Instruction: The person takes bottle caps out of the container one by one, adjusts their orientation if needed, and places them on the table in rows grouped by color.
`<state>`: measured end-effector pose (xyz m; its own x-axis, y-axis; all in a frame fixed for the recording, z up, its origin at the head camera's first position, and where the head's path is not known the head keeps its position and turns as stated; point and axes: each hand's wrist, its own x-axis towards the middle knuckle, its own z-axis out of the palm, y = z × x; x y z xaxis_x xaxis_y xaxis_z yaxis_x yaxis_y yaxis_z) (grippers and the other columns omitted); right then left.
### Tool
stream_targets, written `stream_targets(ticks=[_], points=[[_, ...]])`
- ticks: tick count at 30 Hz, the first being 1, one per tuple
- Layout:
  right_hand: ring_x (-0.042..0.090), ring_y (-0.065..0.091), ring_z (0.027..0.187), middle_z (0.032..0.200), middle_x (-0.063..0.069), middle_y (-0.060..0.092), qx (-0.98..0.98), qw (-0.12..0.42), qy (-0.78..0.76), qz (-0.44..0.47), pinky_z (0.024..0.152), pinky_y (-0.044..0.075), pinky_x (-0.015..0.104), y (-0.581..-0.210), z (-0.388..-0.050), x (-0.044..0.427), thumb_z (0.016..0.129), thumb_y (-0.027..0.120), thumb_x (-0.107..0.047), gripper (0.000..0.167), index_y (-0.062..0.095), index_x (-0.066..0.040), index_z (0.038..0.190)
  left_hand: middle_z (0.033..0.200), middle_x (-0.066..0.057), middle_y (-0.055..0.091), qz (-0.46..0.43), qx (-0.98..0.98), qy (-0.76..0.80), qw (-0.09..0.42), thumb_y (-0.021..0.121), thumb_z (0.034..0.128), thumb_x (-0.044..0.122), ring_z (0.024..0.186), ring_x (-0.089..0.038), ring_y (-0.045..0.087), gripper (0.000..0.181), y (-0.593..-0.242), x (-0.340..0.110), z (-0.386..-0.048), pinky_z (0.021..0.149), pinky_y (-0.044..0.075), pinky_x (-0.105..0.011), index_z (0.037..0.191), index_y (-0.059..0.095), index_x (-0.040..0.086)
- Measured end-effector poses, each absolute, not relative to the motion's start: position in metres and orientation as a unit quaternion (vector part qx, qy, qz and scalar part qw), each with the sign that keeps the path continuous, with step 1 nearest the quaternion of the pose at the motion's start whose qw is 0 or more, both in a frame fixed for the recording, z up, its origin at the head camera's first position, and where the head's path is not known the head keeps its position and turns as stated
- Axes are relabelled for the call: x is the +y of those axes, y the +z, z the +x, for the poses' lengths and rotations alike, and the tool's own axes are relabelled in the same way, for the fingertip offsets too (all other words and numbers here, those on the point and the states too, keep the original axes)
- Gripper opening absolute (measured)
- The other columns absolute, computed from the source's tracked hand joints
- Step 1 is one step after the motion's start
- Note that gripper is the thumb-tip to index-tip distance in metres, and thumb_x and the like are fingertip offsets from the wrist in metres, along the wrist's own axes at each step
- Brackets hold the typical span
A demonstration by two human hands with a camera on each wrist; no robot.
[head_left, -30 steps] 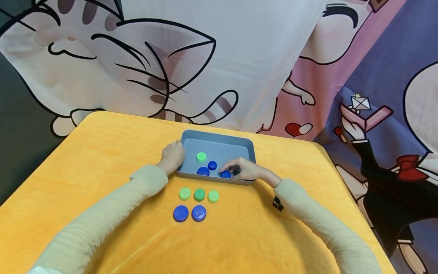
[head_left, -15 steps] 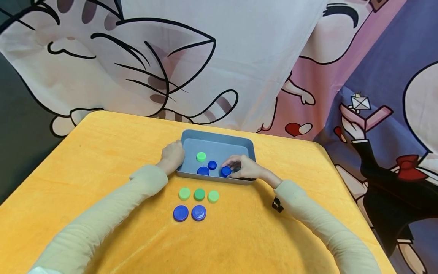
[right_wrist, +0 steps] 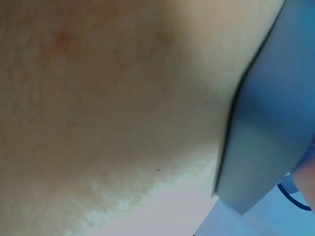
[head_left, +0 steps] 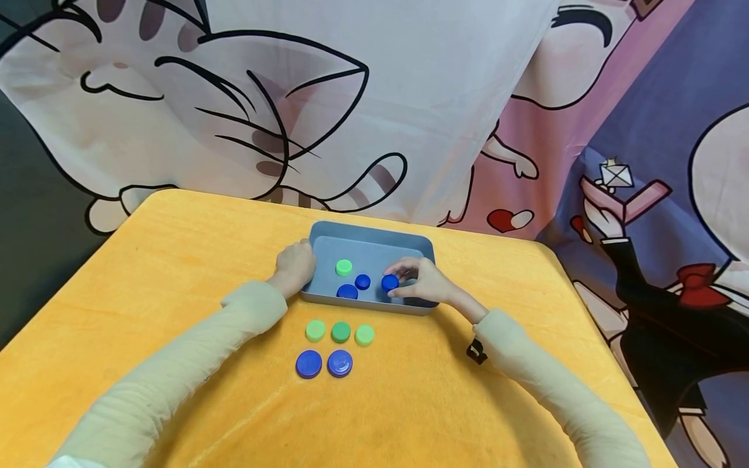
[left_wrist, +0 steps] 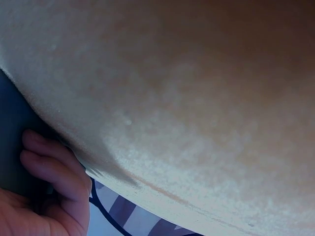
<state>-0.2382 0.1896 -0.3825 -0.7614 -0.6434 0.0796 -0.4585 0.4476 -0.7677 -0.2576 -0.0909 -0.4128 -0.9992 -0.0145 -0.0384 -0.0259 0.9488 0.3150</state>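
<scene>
A shallow blue-grey tray (head_left: 374,250) stands on the table. At its left rim is my left hand (head_left: 295,265), gripping the edge with curled fingers (left_wrist: 59,172). Over the tray's right half, my right hand (head_left: 424,279) pinches a blue bottle cap (head_left: 389,282) between thumb and fingers. Inside the tray lie a light green cap (head_left: 344,267), a small blue cap (head_left: 362,281) and a blue cap (head_left: 347,292) by the near wall, which partly hides it. The right wrist view shows mostly tablecloth and the tray's wall (right_wrist: 266,132).
In front of the tray, a row holds a light green cap (head_left: 315,331), a darker green cap (head_left: 341,332) and another light green cap (head_left: 365,335). Nearer are two blue caps, a left one (head_left: 309,364) and a right one (head_left: 340,363). A yellow cloth (head_left: 234,403) covers the table.
My right hand has taken hold of the blue cap near the tray's front wall and raised it slightly, away from me. The left hand has stayed at the rim.
</scene>
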Motion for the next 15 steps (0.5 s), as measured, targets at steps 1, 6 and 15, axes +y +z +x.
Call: stream_targets(ticks=[1, 6, 15], points=[[0.033, 0.064, 0.087, 0.101, 0.021, 0.068, 0.844, 0.110, -0.414, -0.323, 0.084, 0.054, 0.048, -0.377, -0.234, 0.188, 0.074, 0.080, -0.002, 0.036, 0.067, 0.005, 0.107, 0.090, -0.024, 0.065, -0.010, 0.987, 0.160, 0.019, 0.038, 0.1005, 0.012, 0.082, -0.033, 0.068, 0.028, -0.413, -0.091, -0.258, 0.067, 0.057, -0.043, 0.109, 0.055, -0.009], [0.026, 0.064, 0.087, 0.097, 0.017, 0.068, 0.849, 0.088, -0.411, -0.318, 0.083, 0.055, 0.042, -0.360, -0.218, 0.183, 0.074, 0.080, -0.003, 0.034, 0.068, 0.003, 0.105, 0.090, -0.024, 0.065, -0.012, 0.986, 0.163, 0.022, 0.039, 0.1006, 0.013, 0.082, -0.033, 0.068, 0.029, -0.411, -0.091, -0.257, 0.067, 0.057, -0.043, 0.111, 0.054, -0.009], [0.023, 0.063, 0.085, 0.094, 0.015, 0.067, 0.842, 0.065, -0.426, -0.325, 0.080, 0.055, 0.044, -0.360, -0.198, 0.176, 0.070, 0.084, -0.004, 0.035, 0.070, 0.001, 0.102, 0.092, -0.025, 0.066, -0.008, 0.987, 0.157, 0.016, 0.039, 0.0999, 0.012, 0.084, -0.034, 0.068, 0.029, -0.411, -0.091, -0.256, 0.068, 0.057, -0.044, 0.110, 0.055, -0.010]])
